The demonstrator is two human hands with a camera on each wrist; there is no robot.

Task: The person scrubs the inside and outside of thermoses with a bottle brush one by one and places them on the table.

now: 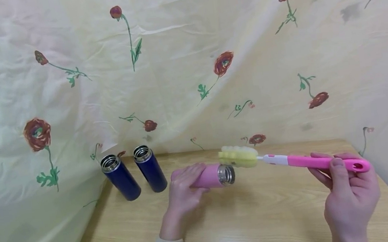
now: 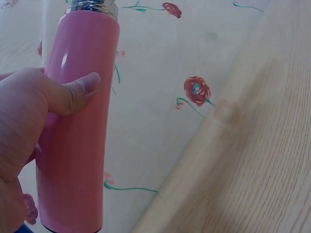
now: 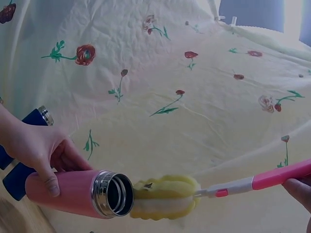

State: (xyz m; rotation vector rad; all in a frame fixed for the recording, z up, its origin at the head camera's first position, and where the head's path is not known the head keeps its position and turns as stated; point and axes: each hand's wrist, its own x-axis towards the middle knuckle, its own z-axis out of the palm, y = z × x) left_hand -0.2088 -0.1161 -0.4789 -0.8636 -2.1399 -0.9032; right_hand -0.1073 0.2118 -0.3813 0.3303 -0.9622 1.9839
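Note:
My left hand [image 1: 184, 192] grips a pink thermos bottle [image 1: 207, 176] round its body, tipped on its side with the steel mouth [image 1: 226, 174] facing right. In the right wrist view the bottle is uncapped, its dark inside showing. My right hand [image 1: 350, 195] holds a bottle brush by its pink handle [image 1: 302, 160], thumb on top. The brush's yellow and white sponge head [image 1: 238, 156] points left, and in the head view it overlaps the bottle's rim from behind. From the right wrist, the sponge [image 3: 165, 198] appears just beside the mouth, outside it.
Two dark blue bottles without caps, one [image 1: 120, 178] at the left and another [image 1: 150, 169] beside it, stand on the wooden table [image 1: 262, 217]. A pale cloth [image 1: 175, 79] with printed red flowers hangs behind the table and along both sides.

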